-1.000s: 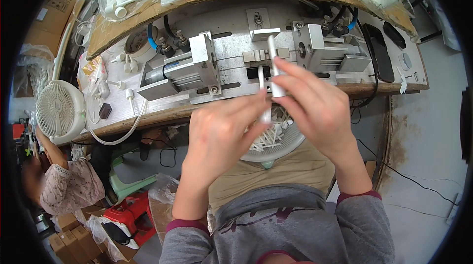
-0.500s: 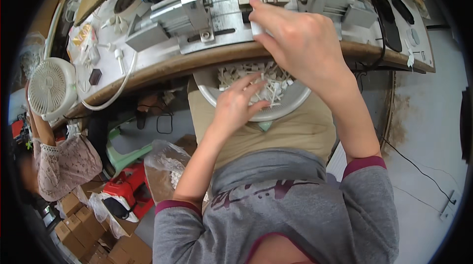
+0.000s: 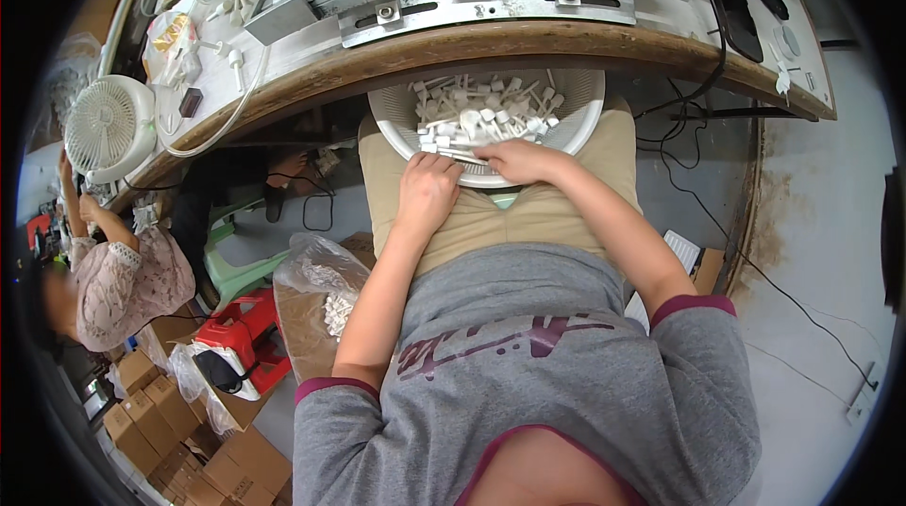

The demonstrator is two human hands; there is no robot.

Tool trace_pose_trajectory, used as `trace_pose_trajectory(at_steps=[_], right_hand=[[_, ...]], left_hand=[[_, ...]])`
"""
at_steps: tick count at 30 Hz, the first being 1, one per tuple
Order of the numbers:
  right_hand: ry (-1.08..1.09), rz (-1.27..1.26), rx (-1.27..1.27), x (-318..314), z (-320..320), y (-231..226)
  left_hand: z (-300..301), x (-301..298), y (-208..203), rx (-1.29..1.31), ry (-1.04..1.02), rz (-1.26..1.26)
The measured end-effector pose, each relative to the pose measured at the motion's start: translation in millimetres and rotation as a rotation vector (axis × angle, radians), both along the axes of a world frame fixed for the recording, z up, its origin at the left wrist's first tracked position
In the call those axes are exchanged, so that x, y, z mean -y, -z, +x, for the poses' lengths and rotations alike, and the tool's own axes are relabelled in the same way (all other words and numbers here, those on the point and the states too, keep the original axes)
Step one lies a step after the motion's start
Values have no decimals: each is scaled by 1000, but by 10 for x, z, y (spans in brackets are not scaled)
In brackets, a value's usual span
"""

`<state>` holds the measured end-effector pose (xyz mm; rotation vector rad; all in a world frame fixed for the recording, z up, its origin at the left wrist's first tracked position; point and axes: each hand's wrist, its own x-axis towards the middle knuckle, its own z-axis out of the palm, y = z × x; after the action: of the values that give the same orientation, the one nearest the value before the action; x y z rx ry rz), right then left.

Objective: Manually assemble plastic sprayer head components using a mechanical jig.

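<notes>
left hand (image 3: 430, 191): fingers bent at near rim of white plastic basket (image 3: 587, 128), upper centre of frame | right hand (image 3: 522, 163): fingertips at white cap-ended rods (image 3: 486, 112) inside it | grip: cannot tell whether either pinches one

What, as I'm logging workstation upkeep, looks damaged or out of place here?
The bench's front edge looks worn, its brown finish patchy. Brown stains mottle the pale surface at right. A black cable hangs untidily over that bench edge.

Room above basket (image 3: 589, 119), table edge (image 3: 491, 42) beyond
</notes>
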<state>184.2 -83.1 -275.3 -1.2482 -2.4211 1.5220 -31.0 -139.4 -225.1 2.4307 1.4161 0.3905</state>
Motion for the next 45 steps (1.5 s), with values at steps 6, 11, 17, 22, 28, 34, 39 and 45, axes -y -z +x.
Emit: trace_pose_trajectory(at_steps=[6,11,17,22,28,34,39,45], right_hand=[[201,126,-22,-64,133,-272],[350,239,-107,437,541,-511],[945,684,-424,746,1215,-949],[1333,1042,-334,383,2045,-1518],[1239,1250,166,-721,2779,-1758],[1219,896,407,-1332,2805,-1897],[1292,842,407,-1422,2696,-1923],[1242,900,363,-1310,2749,-1877]], left_hand=[[34,58,-8,6,-12,45],[169,141,-70,-6,1,12],[322,182,-131,-114,50,-91],[510,196,-190,-75,86,-135],[773,257,-203,-62,192,-102],[760,262,-260,-41,168,-119],[789,185,-263,-18,170,-186],[785,50,-226,-2,194,-296]])
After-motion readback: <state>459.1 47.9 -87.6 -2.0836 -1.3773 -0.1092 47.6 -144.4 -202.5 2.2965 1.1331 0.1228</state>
